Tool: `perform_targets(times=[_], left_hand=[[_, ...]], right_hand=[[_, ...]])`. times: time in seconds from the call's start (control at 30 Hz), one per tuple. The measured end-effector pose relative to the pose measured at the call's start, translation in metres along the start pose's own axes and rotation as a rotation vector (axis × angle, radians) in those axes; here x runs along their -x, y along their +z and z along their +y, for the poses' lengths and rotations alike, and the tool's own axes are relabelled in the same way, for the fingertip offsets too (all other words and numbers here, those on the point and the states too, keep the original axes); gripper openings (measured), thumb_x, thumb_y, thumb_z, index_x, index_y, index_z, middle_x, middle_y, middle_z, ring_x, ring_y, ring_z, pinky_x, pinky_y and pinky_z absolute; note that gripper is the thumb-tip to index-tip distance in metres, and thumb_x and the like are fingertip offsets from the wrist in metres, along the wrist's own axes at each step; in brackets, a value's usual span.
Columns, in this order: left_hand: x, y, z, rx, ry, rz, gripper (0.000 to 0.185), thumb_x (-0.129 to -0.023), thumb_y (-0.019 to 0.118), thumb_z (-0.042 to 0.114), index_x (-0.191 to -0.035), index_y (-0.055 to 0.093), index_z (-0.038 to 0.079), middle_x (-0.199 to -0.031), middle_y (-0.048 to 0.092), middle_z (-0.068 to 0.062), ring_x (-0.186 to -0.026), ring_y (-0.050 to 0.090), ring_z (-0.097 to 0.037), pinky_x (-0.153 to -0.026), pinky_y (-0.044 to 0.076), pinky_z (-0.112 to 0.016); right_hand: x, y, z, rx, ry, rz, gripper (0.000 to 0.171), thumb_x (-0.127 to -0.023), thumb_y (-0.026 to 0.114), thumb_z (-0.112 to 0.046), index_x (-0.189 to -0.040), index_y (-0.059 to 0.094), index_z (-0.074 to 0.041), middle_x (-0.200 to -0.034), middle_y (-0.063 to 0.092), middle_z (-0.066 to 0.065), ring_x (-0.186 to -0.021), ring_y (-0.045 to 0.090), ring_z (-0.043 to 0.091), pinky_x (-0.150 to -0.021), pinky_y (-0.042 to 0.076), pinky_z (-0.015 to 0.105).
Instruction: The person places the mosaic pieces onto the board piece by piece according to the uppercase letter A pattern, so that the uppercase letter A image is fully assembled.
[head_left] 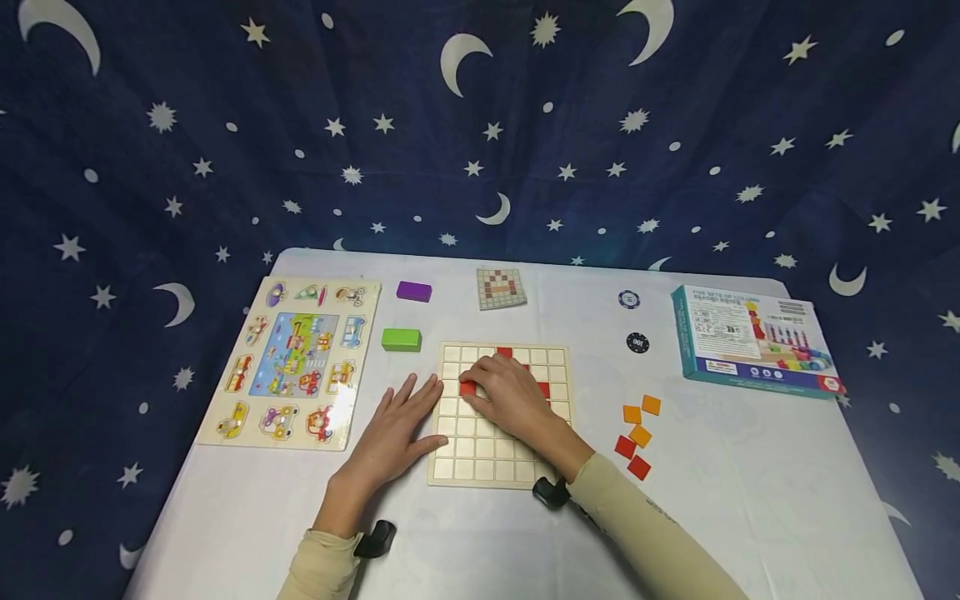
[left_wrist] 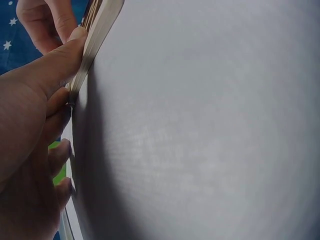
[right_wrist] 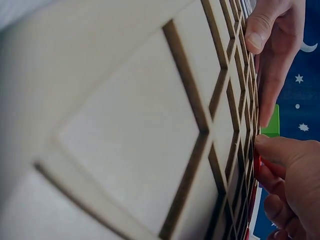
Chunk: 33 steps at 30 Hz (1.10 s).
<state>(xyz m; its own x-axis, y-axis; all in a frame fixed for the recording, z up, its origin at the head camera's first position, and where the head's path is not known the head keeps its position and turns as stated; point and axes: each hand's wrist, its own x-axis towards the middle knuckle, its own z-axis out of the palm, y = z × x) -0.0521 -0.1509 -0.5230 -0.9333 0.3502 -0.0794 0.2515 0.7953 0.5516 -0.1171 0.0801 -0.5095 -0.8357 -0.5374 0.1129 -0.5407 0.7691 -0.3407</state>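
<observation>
The grid lies lower centre, the left hand at its left edge, the right hand over it, seemingly on a tile. The puzzle lies left, two blocks just right of it; the card behind the grid; right of centre, two chips, loose tiles below them; the box farther right.

Bright head view; glare whitens puzzle board.

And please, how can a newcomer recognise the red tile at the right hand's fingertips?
On the white table, find the gridded board under the right hand. The red tile is at that hand's fingertips; in the head view, it is the leftmost visible red one there.
</observation>
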Motion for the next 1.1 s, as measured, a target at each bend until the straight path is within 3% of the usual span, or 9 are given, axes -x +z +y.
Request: perform_targets(times=[0.23, 0.77, 0.97, 1.1], left_hand=[[0.0, 0.0, -0.001, -0.004, 0.0, 0.003, 0.082, -0.097, 0.076, 0.043, -0.166, 0.041, 0.015, -0.175, 0.037, -0.004, -0.167, 0.023, -0.038, -0.134, 0.018, -0.066], [0.001, 0.0, -0.001, -0.001, 0.0, 0.006, 0.082, -0.097, 0.076, 0.043, -0.166, 0.041, 0.015, -0.174, 0.037, -0.004, -0.166, 0.024, -0.038, -0.134, 0.019, -0.067], [0.002, 0.0, -0.001, -0.002, 0.003, 0.01, 0.082, -0.097, 0.076, 0.043, -0.165, 0.041, 0.015, -0.174, 0.038, -0.004, -0.166, 0.024, -0.038, -0.134, 0.018, -0.066], [0.002, 0.0, -0.001, -0.001, 0.006, 0.011, 0.083, -0.096, 0.077, 0.042, -0.165, 0.041, 0.014, -0.174, 0.038, -0.005, -0.166, 0.024, -0.039, -0.134, 0.018, -0.066]], right_hand=[[0.0, 0.001, 0.0, -0.004, -0.007, 0.008, 0.025, -0.099, 0.078, -0.033, -0.12, 0.08, -0.019, -0.118, 0.077, -0.002, -0.107, 0.069, 0.018, -0.094, 0.061, 0.037], [0.003, -0.001, 0.001, -0.044, -0.013, 0.0, 0.025, -0.1, 0.077, -0.032, -0.12, 0.08, -0.019, -0.12, 0.075, -0.002, -0.112, 0.069, 0.019, -0.098, 0.06, 0.038], [0.019, -0.015, 0.012, -0.142, 0.016, 0.024, 0.024, -0.101, 0.075, -0.028, -0.124, 0.079, -0.023, -0.126, 0.073, -0.003, -0.12, 0.068, 0.02, -0.105, 0.058, 0.045], [0.042, -0.029, 0.032, -0.169, 0.054, 0.075, 0.025, -0.099, 0.077, -0.024, -0.124, 0.079, -0.02, -0.124, 0.074, -0.001, -0.117, 0.067, 0.02, -0.102, 0.059, 0.045]])
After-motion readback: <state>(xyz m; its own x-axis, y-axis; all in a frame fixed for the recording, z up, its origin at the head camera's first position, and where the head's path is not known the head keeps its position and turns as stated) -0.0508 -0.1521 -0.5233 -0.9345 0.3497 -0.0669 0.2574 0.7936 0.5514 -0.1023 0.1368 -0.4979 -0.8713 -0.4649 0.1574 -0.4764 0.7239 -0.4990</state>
